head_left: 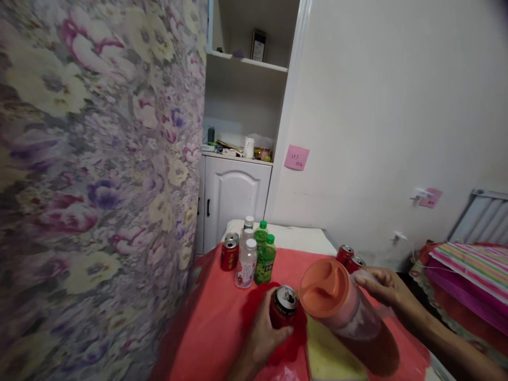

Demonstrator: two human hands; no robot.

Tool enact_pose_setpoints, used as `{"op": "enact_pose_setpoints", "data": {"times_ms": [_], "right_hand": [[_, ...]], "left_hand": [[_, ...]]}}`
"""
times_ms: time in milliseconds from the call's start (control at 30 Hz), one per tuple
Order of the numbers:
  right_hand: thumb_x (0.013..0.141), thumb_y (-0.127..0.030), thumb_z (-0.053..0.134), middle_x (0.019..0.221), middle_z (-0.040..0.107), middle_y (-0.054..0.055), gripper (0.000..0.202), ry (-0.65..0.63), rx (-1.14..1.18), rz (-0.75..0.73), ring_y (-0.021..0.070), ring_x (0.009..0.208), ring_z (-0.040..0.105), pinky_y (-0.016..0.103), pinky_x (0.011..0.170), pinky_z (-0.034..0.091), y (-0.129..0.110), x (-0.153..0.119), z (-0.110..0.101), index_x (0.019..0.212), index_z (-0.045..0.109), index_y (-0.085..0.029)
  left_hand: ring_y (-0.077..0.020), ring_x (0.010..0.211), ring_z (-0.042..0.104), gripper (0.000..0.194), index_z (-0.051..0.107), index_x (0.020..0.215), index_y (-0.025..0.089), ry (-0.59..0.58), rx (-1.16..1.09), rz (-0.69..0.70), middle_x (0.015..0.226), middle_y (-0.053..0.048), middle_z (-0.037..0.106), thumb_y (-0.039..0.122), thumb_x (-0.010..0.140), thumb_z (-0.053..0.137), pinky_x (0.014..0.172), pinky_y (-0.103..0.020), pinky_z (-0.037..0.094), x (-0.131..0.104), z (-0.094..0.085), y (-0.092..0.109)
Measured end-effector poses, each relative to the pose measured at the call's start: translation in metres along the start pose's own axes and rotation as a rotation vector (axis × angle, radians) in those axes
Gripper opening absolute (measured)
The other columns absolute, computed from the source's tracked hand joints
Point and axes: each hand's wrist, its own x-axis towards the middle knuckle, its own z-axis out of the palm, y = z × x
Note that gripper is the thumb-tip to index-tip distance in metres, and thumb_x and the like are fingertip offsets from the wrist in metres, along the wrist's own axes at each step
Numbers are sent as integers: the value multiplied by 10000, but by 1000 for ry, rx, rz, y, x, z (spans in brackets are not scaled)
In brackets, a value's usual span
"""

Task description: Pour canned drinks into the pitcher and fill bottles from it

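Observation:
My left hand (260, 338) is wrapped around a dark red drink can (282, 312) with its top opened. In my right hand (379, 286) is the handle of a clear pitcher (359, 317) with an orange lid (324, 288). The pitcher leans left, its lid close beside the can's top; I cannot tell whether liquid is passing between them. Just beyond the can stand a clear bottle (246, 267) with a white cap and a green bottle (265, 262). Near my right hand are a red can (344, 254) and another red can (356, 264), partly hidden by the pitcher.
A red cloth (206, 323) covers the table. Farther left, a red can (229, 256) stands among more bottles and cans. Under the pitcher lies a flat yellow item (327, 352). A floral curtain (99, 185) hangs at left; a white cabinet (238, 196) and wall are behind.

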Motion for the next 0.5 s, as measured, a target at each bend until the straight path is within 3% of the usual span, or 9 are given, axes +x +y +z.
{"op": "enact_pose_setpoints", "data": {"times_ms": [500], "right_hand": [[781, -690, 607, 647, 215, -49, 577, 12, -39, 2, 122, 619, 187, 297, 564, 170, -4, -1, 0, 618, 286, -240]], "left_hand": [[-383, 1292, 561, 754, 621, 1253, 220, 11, 31, -16, 1314, -126, 675, 224, 545, 880, 1146, -525, 386, 0, 0, 1]]}}
